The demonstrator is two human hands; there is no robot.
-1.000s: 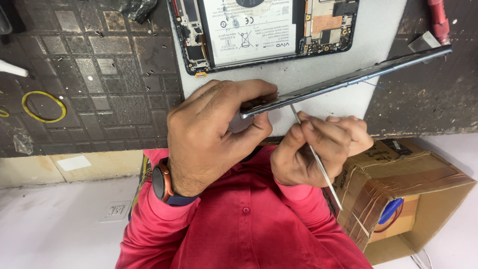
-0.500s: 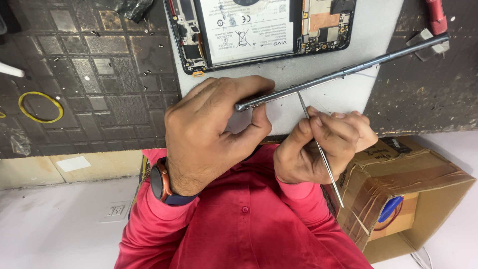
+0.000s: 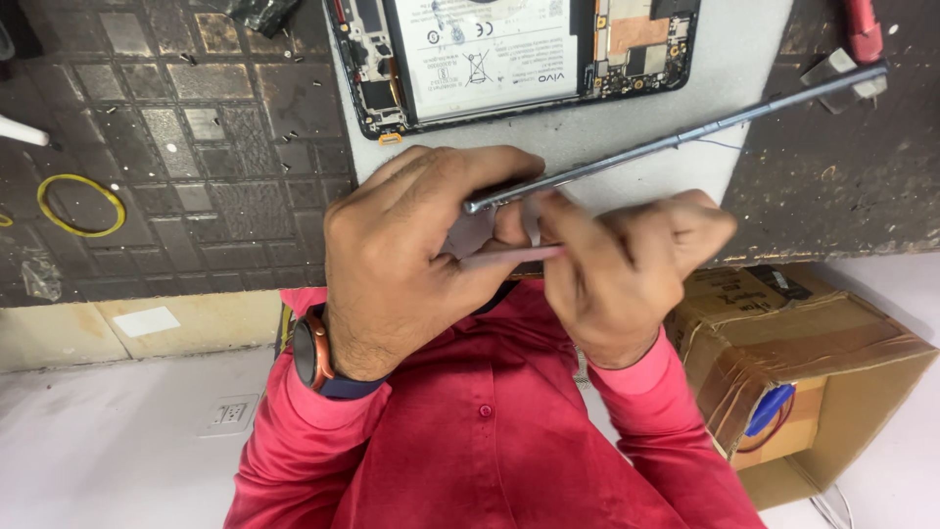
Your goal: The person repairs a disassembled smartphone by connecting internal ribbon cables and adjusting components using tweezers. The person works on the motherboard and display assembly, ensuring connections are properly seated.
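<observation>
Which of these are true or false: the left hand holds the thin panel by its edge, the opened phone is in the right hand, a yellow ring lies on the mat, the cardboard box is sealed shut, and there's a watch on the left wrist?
1. The left hand holds the thin panel edge-on. True.
2. The opened phone is in the right hand. False: it lies on the grey pad, and no hand touches it.
3. A yellow ring lies on the dark mat. True.
4. The cardboard box is sealed shut. False: one side is open.
5. A watch is on the left wrist. True.
</observation>
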